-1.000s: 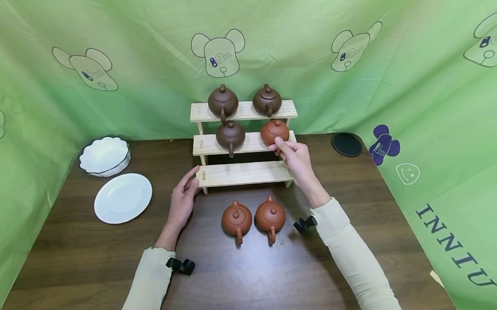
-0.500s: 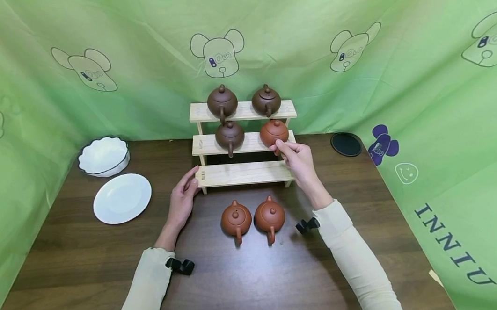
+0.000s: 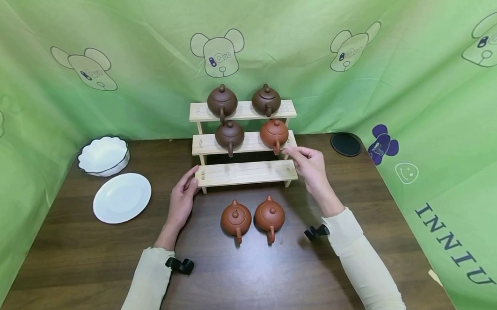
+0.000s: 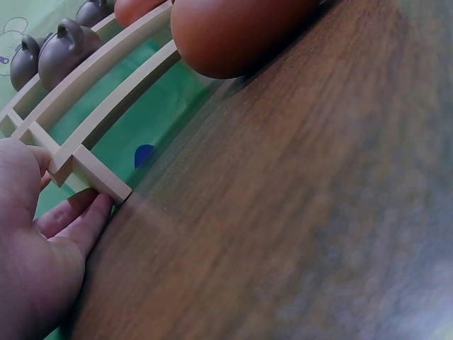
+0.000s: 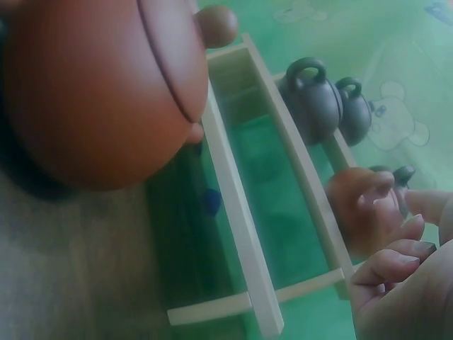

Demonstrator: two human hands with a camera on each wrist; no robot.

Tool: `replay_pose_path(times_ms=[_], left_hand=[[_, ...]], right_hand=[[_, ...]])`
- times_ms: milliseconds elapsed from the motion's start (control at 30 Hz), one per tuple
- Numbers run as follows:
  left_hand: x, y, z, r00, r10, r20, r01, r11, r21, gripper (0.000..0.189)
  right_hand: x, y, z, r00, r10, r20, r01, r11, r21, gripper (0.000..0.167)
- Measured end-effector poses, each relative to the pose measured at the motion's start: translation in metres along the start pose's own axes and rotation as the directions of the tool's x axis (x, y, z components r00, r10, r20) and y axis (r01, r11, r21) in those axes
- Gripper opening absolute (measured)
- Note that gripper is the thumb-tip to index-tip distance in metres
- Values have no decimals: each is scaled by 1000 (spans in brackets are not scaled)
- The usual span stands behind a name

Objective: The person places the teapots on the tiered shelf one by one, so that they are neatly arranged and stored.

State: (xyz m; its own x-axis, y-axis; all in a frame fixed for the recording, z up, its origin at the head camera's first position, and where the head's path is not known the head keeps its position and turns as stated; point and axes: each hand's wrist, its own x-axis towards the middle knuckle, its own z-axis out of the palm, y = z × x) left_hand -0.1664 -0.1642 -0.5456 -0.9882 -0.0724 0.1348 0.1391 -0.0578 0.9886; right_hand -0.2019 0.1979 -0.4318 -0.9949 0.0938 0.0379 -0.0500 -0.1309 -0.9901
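Three-tier stand of pale bare wood (image 3: 246, 173), at centre of the frame; likely stiff and fairly light, apt to shift under a knock; best steadied at a shelf end, as by the left hand (image 3: 181, 203), with thumb and fingers holding the left end of the lowest shelf

Reddish-brown, round-bellied clay teapot (image 3: 274, 131), lidded and upright at the right end of the middle shelf, right of centre; probably rigid, moderate in weight, brittle if dropped, not very slippery on so matt a skin; best taken by the loop handle (image 3: 276, 146) and kept level, given a lid presumably loose

Right hand (image 3: 311, 170), just beside that handle, loosely bent at the fingers, holding nothing; light contact not ruled out in the right wrist view

Around and in the way:

Green printed cloth (image 3: 152, 85), across the upper frame and both sides

Dark brown wood-grain table (image 3: 247, 291), lower frame

White oval plate (image 3: 122, 198) and white scalloped bowl with dark rim (image 3: 117, 167), left of the frame

Two dark brown clay teapots (image 3: 222, 101) on the top shelf; third dark brown teapot (image 3: 229, 136) just left on the middle shelf, limiting sideways room

Two reddish-brown clay teapots (image 3: 236, 219) at lower centre, before the stand, below the right hand's path

Black round flat disc (image 3: 346, 144), right of the frame, well clear
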Motion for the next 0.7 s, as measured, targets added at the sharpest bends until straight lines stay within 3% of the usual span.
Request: replay_pose_path(times_ms=[167,467,700], left_hand=[[2,-5,-2,1000,8,0,-8,1000,-23,43],[-2,16,6,997,-78,-20,79,995,53,44],[-2,18,7,997,-77,-12,77,995,59,43]], right_hand=[[-7,1,-6,1000,2,7,-2,1000,-3,18],[-22,4,-9,1000,26,18,-26,999,-24,23],[-37,7,-9,998,59,26,-58,997,-51,27]])
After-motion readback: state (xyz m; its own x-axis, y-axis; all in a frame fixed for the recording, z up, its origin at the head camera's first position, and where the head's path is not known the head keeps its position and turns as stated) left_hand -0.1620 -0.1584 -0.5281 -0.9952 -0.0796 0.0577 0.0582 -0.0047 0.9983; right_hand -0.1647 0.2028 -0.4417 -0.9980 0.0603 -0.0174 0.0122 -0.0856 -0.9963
